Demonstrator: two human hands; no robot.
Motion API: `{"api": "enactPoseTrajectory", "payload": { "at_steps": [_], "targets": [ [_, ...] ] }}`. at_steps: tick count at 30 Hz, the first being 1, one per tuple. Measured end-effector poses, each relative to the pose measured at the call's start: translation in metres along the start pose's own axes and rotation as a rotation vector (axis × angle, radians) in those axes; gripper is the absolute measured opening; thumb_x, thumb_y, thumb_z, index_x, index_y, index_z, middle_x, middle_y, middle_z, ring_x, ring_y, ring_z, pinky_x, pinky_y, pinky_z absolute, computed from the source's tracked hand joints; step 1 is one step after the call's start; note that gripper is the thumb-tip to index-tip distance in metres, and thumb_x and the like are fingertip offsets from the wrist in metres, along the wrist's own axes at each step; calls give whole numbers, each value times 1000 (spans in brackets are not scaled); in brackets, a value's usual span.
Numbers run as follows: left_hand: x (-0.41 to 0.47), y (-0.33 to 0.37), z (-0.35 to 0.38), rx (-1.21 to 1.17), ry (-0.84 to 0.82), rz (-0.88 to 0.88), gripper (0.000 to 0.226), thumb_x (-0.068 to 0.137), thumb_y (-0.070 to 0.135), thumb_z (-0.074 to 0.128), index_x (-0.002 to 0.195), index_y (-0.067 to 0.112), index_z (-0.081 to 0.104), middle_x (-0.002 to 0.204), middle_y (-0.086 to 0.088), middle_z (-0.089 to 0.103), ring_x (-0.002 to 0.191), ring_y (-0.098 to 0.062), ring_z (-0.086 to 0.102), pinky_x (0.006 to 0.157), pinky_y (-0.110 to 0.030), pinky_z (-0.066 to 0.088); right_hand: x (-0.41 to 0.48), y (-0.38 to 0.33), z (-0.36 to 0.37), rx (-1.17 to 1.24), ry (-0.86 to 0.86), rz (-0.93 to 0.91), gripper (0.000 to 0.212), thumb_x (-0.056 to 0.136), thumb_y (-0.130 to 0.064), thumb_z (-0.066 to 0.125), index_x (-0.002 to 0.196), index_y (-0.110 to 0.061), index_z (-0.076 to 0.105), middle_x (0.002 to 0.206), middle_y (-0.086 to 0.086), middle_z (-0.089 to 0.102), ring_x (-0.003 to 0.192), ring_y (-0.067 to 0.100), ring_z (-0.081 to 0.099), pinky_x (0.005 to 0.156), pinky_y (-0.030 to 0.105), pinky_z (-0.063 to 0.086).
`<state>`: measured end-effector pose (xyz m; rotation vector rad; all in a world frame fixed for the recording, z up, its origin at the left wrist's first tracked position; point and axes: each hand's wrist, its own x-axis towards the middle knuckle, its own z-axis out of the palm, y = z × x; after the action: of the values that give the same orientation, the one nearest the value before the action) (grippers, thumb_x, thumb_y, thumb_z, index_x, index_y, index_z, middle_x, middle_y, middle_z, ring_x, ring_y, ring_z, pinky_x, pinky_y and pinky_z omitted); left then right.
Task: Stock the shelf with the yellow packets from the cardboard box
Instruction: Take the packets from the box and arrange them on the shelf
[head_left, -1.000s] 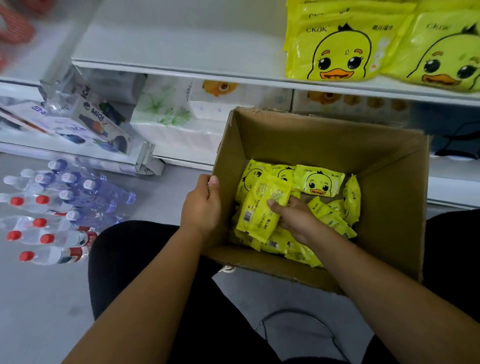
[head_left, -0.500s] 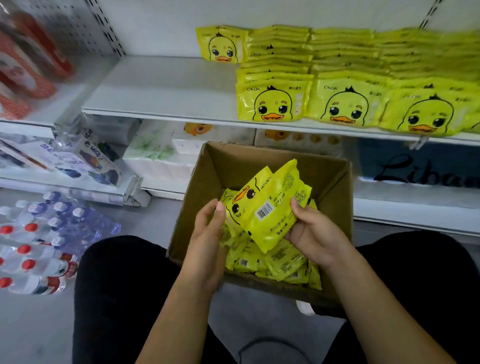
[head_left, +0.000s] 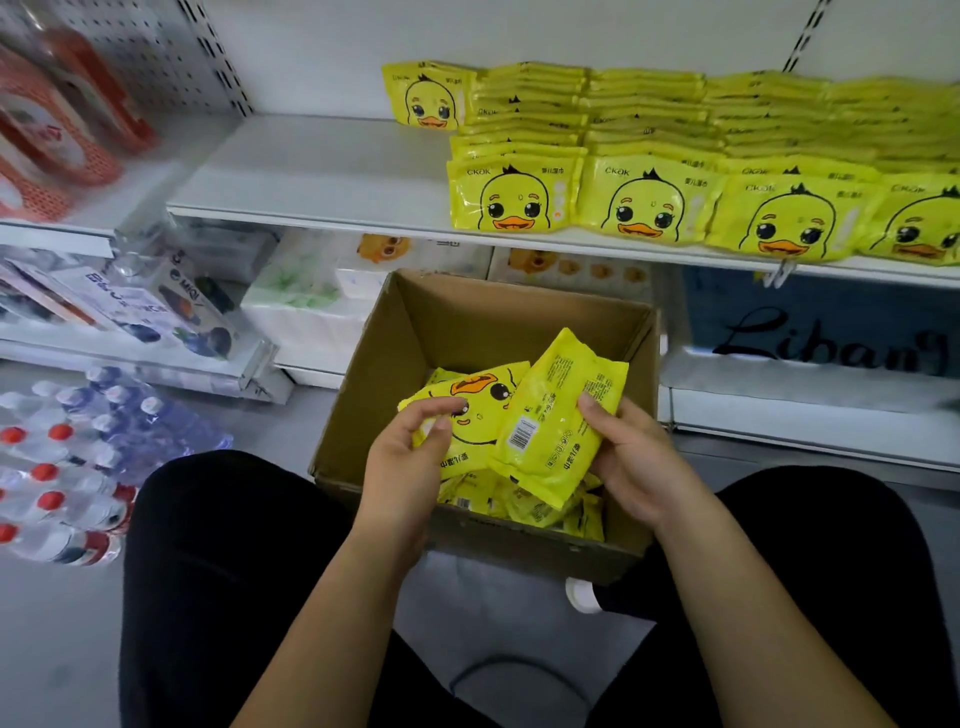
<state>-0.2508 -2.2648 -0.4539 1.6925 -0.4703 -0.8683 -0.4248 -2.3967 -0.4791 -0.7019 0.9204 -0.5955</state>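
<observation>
left hand (head_left: 410, 457): up over the near-left part of the box, thumb and fingertips pinching the left edge of 1 packet.
right hand (head_left: 639, 467): up over the near-right part, fingers curled round the right edge of a 2nd packet, thumb pressed on its top face.
duck-face packet (head_left: 478, 415): in the left hand's pinch, printed duck showing, upside down to the camera, held above the box's contents.
barcode packet (head_left: 556, 431): in the right hand's grip, back side up, barcode and small print showing, tilted with its far end raised and overlapping the right side of the duck-face packet.
cardboard box (head_left: 467, 322): open on the floor between the knees, right against the shelving.
loose packets (head_left: 524, 506): a yellow heap on the box's bottom, under both hands.
shelf (head_left: 322, 176): white, above and behind the box; its left half is bare board.
stocked packets (head_left: 675, 156): yellow rows filling the shelf's right half, duck faces along the front, 1 standing upright at the back-left end.
lower shelf (head_left: 805, 395): tissue packs (head_left: 306, 312) sit left of the box.
water bottles (head_left: 78, 457): wrapped packs lying on the floor at left, red and clear caps.
red packages (head_left: 47, 130): blurred, on the far-left shelving.
knees (head_left: 218, 545): black trousers, 1 on each side of the box.
</observation>
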Motion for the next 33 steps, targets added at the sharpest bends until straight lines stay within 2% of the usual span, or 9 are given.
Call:
{"api": "enactPoseTrajectory", "payload": {
  "at_steps": [3, 7, 12, 16, 19, 22, 25, 30, 33],
  "targets": [
    [-5, 9, 1, -19, 9, -67, 33, 103, 13, 54, 95, 31, 81, 105, 11, 73, 102, -13, 61, 91, -32, 50, -2, -2, 5, -78, 114, -124, 32, 90, -24, 68, 120, -14, 61, 117, 8, 73, 104, 23, 72, 92, 47, 56],
    [-3, 13, 2, -43, -26, -232, 32, 81, 56, 65, 100, 37, 82, 125, 5, 72, 128, -28, 61, 112, -56, 43, -13, -9, 17, -289, 260, -403, 34, 86, -36, 75, 100, -11, 58, 102, 12, 73, 98, 37, 69, 87, 56, 57],
    [-6, 15, 6, -60, -157, -243, 95, 60, 108, 39, 107, 36, 80, 137, -4, 66, 128, -31, 61, 109, -56, 45, -27, 0, 35, -559, 23, -493, 26, 73, -25, 83, 87, -17, 63, 93, -10, 76, 86, 2, 71, 72, 21, 55],
    [-6, 23, 6, -184, -155, -241, 100, 60, 101, 55, 117, 23, 77, 121, -11, 75, 115, -32, 71, 105, -53, 49, -27, 18, 40, -728, -197, -524, 33, 65, -33, 85, 92, -20, 73, 128, -17, 67, 121, -4, 59, 104, 19, 45],
    [-3, 21, 2, -162, -15, -278, 84, 68, 85, 71, 118, 18, 75, 115, -10, 77, 107, -32, 73, 98, -49, 54, -28, 13, 38, -708, -311, -489, 33, 72, -33, 82, 102, -18, 77, 128, -16, 66, 126, -6, 53, 107, 10, 36],
    [-6, 20, 1, -144, 31, -269, 45, 101, 50, 57, 110, 10, 76, 99, -9, 80, 90, -25, 78, 82, -38, 59, -25, 11, 36, -546, -62, -481, 23, 85, -33, 75, 104, -20, 76, 117, -14, 72, 113, 1, 64, 95, 21, 51],
    [-12, 20, 3, -153, 0, -250, 43, 107, 43, 48, 115, 9, 74, 104, -9, 79, 97, -26, 77, 94, -45, 58, -16, 11, 28, -584, 229, -466, 22, 93, -38, 69, 111, -26, 69, 112, -13, 69, 105, 6, 63, 72, 17, 48],
    [-17, 19, 5, -177, -45, -223, 39, 110, 38, 43, 114, 13, 73, 109, -9, 79, 103, -28, 75, 98, -48, 56, -8, 16, 19, -263, 142, -7, 84, 72, -65, 77, 138, -19, 55, 133, -2, 63, 122, 19, 58, 103, 45, 48],
    [-17, 27, 4, -192, -63, -210, 33, 106, 35, 52, 111, 11, 75, 106, -10, 79, 99, -29, 76, 89, -46, 59, 1, 23, 8, -191, 101, -92, 123, 44, -80, 82, 145, -18, 49, 144, 1, 57, 130, 21, 56, 111, 55, 42]
  ]
}}
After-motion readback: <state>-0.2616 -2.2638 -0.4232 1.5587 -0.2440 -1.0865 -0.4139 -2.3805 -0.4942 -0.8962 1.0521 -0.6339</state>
